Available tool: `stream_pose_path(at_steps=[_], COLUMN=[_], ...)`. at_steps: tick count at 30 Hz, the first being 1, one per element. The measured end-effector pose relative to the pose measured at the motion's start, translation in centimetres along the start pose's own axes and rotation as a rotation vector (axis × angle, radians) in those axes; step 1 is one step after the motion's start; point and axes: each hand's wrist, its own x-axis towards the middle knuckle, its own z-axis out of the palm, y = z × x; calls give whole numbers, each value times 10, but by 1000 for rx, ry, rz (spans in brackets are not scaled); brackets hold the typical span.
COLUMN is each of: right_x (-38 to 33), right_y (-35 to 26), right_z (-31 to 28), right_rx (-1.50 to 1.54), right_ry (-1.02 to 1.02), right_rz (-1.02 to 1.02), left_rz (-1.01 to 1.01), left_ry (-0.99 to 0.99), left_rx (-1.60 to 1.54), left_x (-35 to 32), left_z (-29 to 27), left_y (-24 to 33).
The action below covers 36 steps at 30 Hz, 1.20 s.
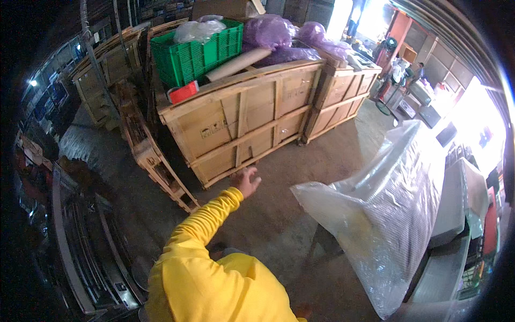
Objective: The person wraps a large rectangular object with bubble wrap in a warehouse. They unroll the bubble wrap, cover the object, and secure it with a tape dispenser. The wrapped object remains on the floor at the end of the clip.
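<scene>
My left hand (pixel 247 182) reaches out in front of me, bare below a yellow sleeve. Its fingers are slightly bent and apart, with nothing held in them. Beyond it stands a large wooden crate (pixel 257 121) with cardboard-like panels and timber battens; whether the hand touches it I cannot tell. What seems to be a sliver of my right hand (pixel 303 311) shows at the lower edge, its fingers hidden. To the right rises a big bulky item wrapped in clear, ribbed-looking plastic (pixel 386 214), its loose corner pointing left.
On the crate sit a green plastic basket (pixel 198 51), purple plastic wrap (pixel 268 32), a cardboard tube (pixel 238 63) and a red object (pixel 183 92). Wooden pallets (pixel 155 155) lean at its left end. Long metal parts (pixel 88 247) lie left; a person (pixel 418 72) is far right.
</scene>
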Motion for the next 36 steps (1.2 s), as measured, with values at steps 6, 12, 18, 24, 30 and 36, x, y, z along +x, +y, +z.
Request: stream_pose_path(at_steps=[6, 12, 18, 24, 30, 36], right_x=[-38, -46, -102, -146, -154, -170], right_y=[-221, -359, -485, -561, -519, -433], right_z=[-24, -119, -220, -275, -278, -259], right_rx=[537, 627, 893, 1404, 1667, 1232], right_ry=[-287, -70, 381, 316, 697, 1071], right_rz=[-228, -427, -699, -952, -692, -452], left_rz=[89, -116, 427, 888, 1061, 536], left_ry=[639, 181, 344, 125, -547, -1094], left_rx=[580, 534, 420, -143, -575, -851], left_x=[192, 318, 197, 12, -40, -36], left_z=[-185, -294, -262, -191, -157, -145], left_y=[-127, -281, -207, -51, 23, 82])
